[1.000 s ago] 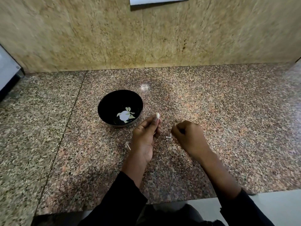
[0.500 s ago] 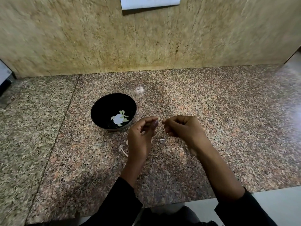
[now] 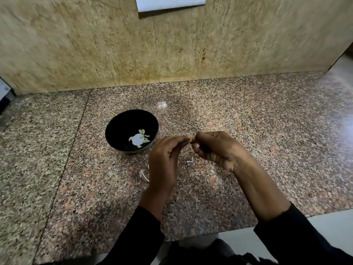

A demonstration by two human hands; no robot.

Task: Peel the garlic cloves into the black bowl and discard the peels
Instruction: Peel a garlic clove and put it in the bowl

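Observation:
A black bowl (image 3: pixel 118 124) stands on the granite counter, left of my hands, with several pale peeled cloves (image 3: pixel 141 137) at its bottom. My left hand (image 3: pixel 164 159) and my right hand (image 3: pixel 215 148) meet fingertip to fingertip above the counter, just right of the bowl. Between them they pinch a small garlic clove (image 3: pixel 191 140), almost wholly hidden by the fingers. Thin white peels lie on the counter: one (image 3: pixel 190 160) below my right hand, another (image 3: pixel 143 174) to the left of my left wrist.
The granite counter (image 3: pixel 267 150) runs back to a beige stone wall with a white switch plate (image 3: pixel 170 3) at the top. A dark appliance corner (image 3: pixel 4 94) shows at the far left. The counter's front edge lies close below my forearms.
My right hand has risen from the counter and moved left to meet my left hand at the clove. The camera has tilted, so the bowl sits further left in view.

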